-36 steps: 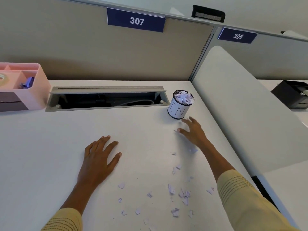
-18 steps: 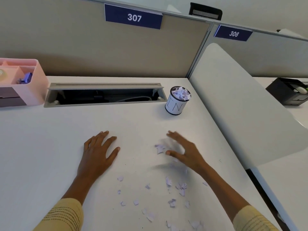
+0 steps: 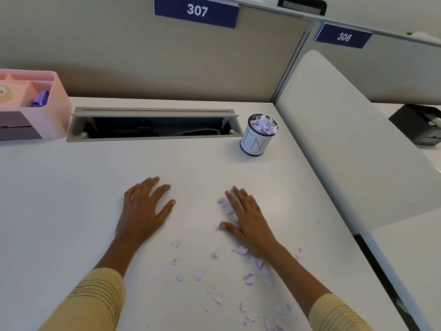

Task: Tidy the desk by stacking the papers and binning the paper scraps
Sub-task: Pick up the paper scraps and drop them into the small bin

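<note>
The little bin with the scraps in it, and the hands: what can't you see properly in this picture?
Head view only:
- Bin: scraps at its mouth hide how full it is; its label reads only "IN", the rest curves out of sight.
- Right hand: it lies flat over paper scraps; how many are beneath is hidden.
- Pink organizer: cut off by the left edge.
- Stacked papers: none in view.

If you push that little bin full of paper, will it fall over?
Probably it slides or tips easily: the bin is a small upright cup holding only paper scraps, so likely light. Scraps heaped above the rim might spill.
</note>
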`<control>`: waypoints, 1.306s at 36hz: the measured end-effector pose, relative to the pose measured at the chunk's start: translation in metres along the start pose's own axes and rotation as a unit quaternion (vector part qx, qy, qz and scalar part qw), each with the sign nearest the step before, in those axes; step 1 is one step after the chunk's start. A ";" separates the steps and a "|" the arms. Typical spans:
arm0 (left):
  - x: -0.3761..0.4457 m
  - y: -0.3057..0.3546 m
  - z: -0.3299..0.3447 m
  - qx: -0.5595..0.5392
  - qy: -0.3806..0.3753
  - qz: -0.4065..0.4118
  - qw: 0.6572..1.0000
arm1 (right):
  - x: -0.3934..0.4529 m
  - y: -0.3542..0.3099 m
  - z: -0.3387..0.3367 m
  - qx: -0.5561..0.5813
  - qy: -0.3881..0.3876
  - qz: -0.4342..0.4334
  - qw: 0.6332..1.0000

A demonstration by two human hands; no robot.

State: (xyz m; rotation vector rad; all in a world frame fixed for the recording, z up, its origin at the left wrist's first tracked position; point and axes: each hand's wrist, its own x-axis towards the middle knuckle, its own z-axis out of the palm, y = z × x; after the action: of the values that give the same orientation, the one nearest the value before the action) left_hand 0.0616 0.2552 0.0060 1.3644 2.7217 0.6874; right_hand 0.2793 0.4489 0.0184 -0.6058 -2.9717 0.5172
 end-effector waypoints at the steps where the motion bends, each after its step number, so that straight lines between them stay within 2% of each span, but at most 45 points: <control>1: 0.000 0.000 0.000 0.001 -0.001 0.000 1.000 | 0.005 -0.004 0.001 0.001 -0.008 -0.010 1.000; 7: 0.000 0.001 -0.002 0.006 -0.006 0.000 1.000 | -0.011 -0.006 -0.013 0.039 -0.088 -0.075 0.993; 12: 0.000 0.001 -0.002 0.007 -0.008 -0.001 1.000 | -0.063 -0.001 -0.016 0.053 -0.087 -0.132 0.986; 17: 0.000 0.001 -0.001 0.012 -0.009 0.000 1.000 | -0.080 -0.001 -0.004 0.003 -0.031 -0.142 0.989; 21: 0.001 0.000 -0.001 0.010 -0.013 0.000 1.000 | -0.057 -0.006 -0.001 -0.098 0.042 -0.130 0.986; 25: 0.001 0.000 -0.001 0.006 -0.014 0.000 1.000 | -0.023 -0.004 -0.002 -0.114 0.127 -0.128 0.977; 28: 0.001 0.000 -0.001 0.005 -0.011 0.002 1.000 | -0.004 0.007 0.000 -0.134 0.183 -0.088 0.970; 32: 0.001 0.001 -0.001 0.003 -0.011 0.000 1.000 | 0.012 0.023 -0.001 -0.085 0.187 -0.031 0.978; 35: 0.001 0.001 -0.001 0.001 -0.011 0.000 1.000 | 0.026 0.022 -0.021 0.055 0.129 0.117 0.983; 37: 0.001 0.001 -0.002 0.001 -0.011 0.000 1.000 | 0.040 0.024 -0.041 0.210 0.085 0.244 0.943; 40: 0.001 0.001 -0.002 0.002 -0.014 -0.002 1.000 | 0.064 0.036 -0.081 0.463 0.013 0.361 0.809; 43: 0.001 0.001 -0.001 -0.003 -0.014 -0.003 1.000 | 0.089 0.049 -0.123 0.600 -0.035 0.408 0.687; 45: 0.001 0.000 -0.001 -0.004 -0.019 -0.005 1.000 | 0.105 0.054 -0.150 0.648 -0.042 0.395 0.650; 47: 0.000 0.000 -0.001 -0.003 -0.023 -0.007 1.000 | 0.122 0.060 -0.173 0.659 -0.028 0.386 0.645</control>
State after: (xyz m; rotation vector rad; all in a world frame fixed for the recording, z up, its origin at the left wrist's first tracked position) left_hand 0.0611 0.2551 0.0065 1.3417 2.6893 0.6530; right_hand 0.2113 0.6025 0.1603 -1.4339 -1.3234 2.3110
